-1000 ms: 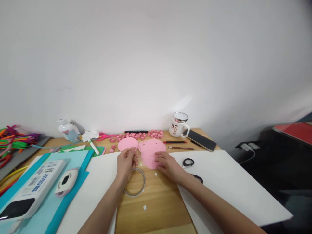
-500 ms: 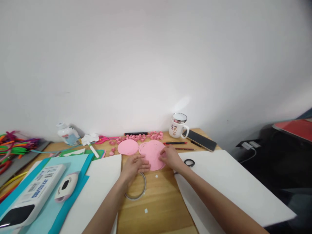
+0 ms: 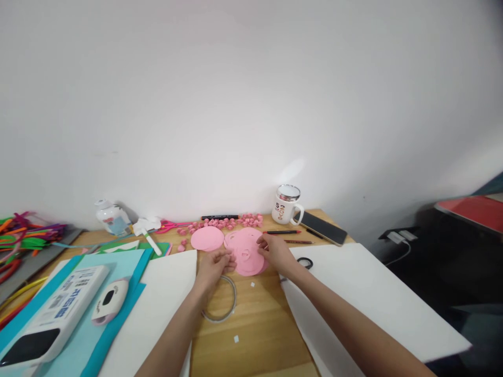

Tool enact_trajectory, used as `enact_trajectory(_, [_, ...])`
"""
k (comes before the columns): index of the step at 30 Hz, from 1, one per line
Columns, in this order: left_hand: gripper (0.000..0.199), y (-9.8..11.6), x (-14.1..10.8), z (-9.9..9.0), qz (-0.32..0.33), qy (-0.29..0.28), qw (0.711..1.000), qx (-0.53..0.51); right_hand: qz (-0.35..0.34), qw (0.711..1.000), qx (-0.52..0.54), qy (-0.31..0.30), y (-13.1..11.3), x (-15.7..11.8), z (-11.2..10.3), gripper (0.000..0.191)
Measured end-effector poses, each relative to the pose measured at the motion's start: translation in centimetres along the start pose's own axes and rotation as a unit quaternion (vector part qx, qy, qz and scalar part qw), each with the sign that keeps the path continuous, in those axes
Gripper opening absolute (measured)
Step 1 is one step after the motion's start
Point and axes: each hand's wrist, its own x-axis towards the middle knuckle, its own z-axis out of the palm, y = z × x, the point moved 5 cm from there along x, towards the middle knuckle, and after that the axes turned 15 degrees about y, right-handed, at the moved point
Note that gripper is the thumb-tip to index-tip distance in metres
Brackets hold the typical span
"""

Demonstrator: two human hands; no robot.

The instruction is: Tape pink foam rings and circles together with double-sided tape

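Pink paper circles (image 3: 249, 266) lie in an overlapping pile on the wooden table, and the topmost piece shows curved cut lines and a small curl in its middle. My left hand (image 3: 214, 268) is at the left edge of this piece, thumb and fingers closed on the paper. At its right edge, my right hand (image 3: 273, 252) pinches the paper between thumb and fingers. A second stack of pink circles (image 3: 207, 238) sits just behind my left hand. The grey roll of tape (image 3: 234, 299) lies flat below my left wrist.
Small pink rolled paper buds (image 3: 220, 224) line the wall side, near a black marker (image 3: 220, 217). A white mug (image 3: 286, 207), a phone (image 3: 324, 229) and pencils (image 3: 283, 232) stand or lie at right. White sheets (image 3: 377, 298) flank both arms; a white bottle (image 3: 113, 217) is at left.
My left fingers, stretched over the pile before, have drawn in at the paper's edge. The curved cuts and the central curl now show on the top piece. The view has shifted slightly.
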Motion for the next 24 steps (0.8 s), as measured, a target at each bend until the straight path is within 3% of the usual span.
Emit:
enact_trajectory(7, [0.016,0.0,0.1,-0.2,0.023,-0.005,1.0,0.008,-0.003,0.998,-0.063,0.027,-1.3,-0.7,-0.9,0.014])
enact_trajectory(9, [0.021,0.1,0.3,-0.3,0.036,-0.003,0.999,0.015,0.003,0.999,-0.019,0.025,-1.2,-0.4,-1.3,0.01])
enact_trajectory(11, [0.027,0.4,0.4,-0.5,0.047,0.011,0.999,0.008,0.039,0.993,0.11,-0.005,-1.0,-0.1,-1.7,0.005])
enact_trajectory(14, [0.037,0.6,0.4,-0.7,0.024,0.026,0.999,-0.037,0.119,0.932,0.337,-0.057,-1.2,0.2,-2.6,0.012])
enact_trajectory(16, [0.045,0.5,0.2,-0.5,-0.016,0.011,0.998,-0.065,0.141,0.895,0.419,-0.064,-1.8,0.2,-3.6,0.02])
enact_trajectory(21, [0.064,0.6,-0.6,0.9,-0.095,-0.117,0.983,-0.104,0.158,0.835,0.52,-0.082,-3.7,-0.5,-3.9,0.029])
enact_trajectory(24, [0.071,1.2,-0.9,1.1,-0.069,-0.137,0.981,-0.12,0.183,0.819,0.541,-0.051,-3.7,-1.2,-2.5,0.029])
